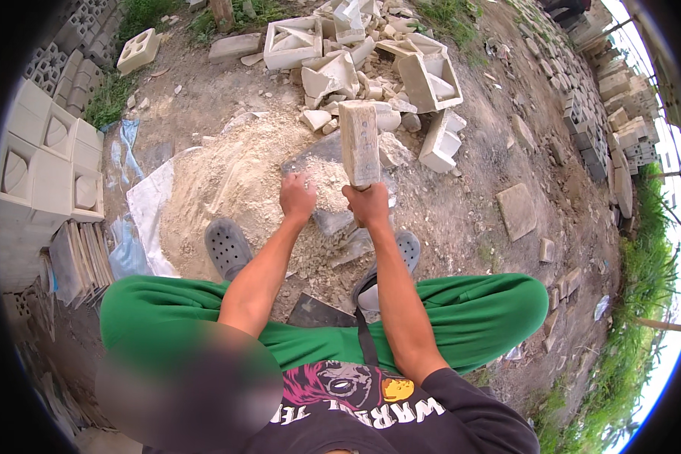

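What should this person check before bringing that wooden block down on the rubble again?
1. Grip on the wooden block: the right hand is closed around its lower end; ok.
2. Left hand out of the way: it rests on the rubble pile right beside the block; not ok.
3. Feet: grey clogs sit close to the pile, toes covered; ok.
4. Gloves: both hands bare; not ok.
5. Eye protection: cannot tell.
6. Broken blocks behind the pile: lying apart from the hands; ok.
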### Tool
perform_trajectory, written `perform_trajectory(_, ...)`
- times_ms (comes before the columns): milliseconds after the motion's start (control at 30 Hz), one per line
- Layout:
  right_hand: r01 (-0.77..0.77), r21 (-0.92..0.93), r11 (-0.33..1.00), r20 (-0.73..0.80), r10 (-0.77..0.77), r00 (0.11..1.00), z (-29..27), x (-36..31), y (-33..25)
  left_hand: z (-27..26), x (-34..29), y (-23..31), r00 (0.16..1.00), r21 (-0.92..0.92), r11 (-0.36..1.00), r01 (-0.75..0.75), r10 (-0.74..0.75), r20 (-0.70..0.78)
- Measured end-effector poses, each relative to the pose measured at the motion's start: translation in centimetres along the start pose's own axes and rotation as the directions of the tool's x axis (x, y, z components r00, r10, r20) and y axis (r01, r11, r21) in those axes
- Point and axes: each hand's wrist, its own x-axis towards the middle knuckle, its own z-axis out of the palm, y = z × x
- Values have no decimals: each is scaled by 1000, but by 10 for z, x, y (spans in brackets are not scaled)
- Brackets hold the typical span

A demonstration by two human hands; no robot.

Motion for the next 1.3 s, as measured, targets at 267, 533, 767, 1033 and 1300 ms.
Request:
perform_trajectory(267,-337,-121,934,176,354,918,30,-8,54,-4,-30,0,983,-70,997,28,-14,184)
perform_trajectory(533,-137,22,990,85,135,987,23,-8,18,4,-18,0,981,-153,988,26,4,193)
perform_trajectory(767,-137,-400,906,72,180,981,48,3,97,10,-11,13,979,-194,975,110,-72,189)
perform_trajectory(1033,-266,-53,963,123,270,955,-7,-12,-2,-2,9,31,964,-368,912,180,-88,253)
perform_trajectory(1300,-50,-31,998,41,51,998,-6,-12,-28,2,9,-1,964,-319,912,259,-226,138)
